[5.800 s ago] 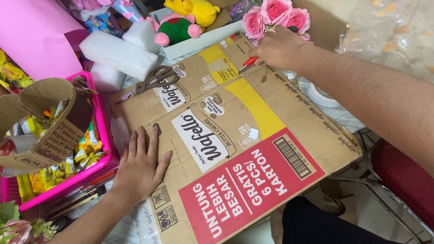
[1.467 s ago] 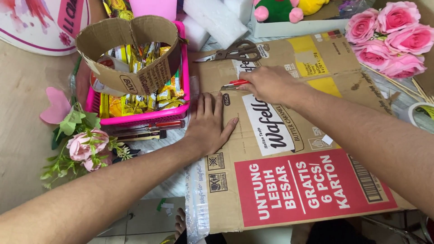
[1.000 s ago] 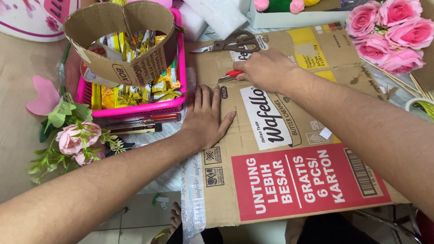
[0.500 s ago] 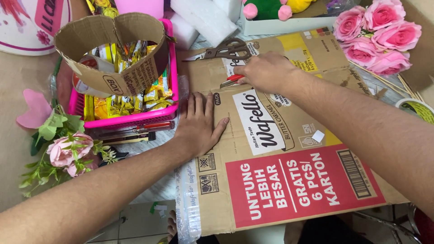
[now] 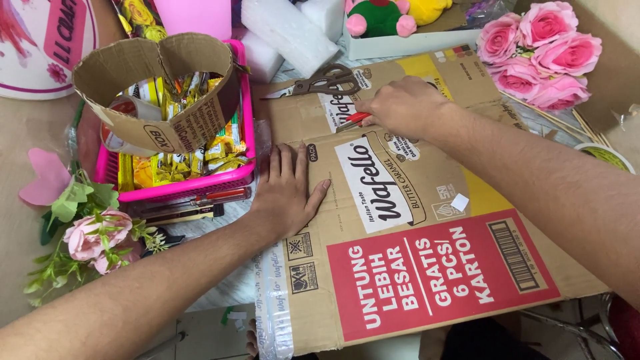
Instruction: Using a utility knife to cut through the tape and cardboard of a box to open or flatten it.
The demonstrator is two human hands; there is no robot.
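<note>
Flattened carton (image 5: 427, 260) under left hand (image 5: 287, 193), right hand (image 5: 407, 107) gripping probably a red-handled cutter (image 5: 355, 120)

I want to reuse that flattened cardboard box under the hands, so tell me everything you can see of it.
The flattened cardboard box is brown corrugated board, lying flat and spread wide, with a crease running across it. Its face carries a white label, a yellow patch, a big red panel with a barcode, and small handling symbols; clear tape runs along its left edge. The left hand presses flat on it, the right hand rests on it holding a red-handled tool, and scissors lie on its far end.
</note>
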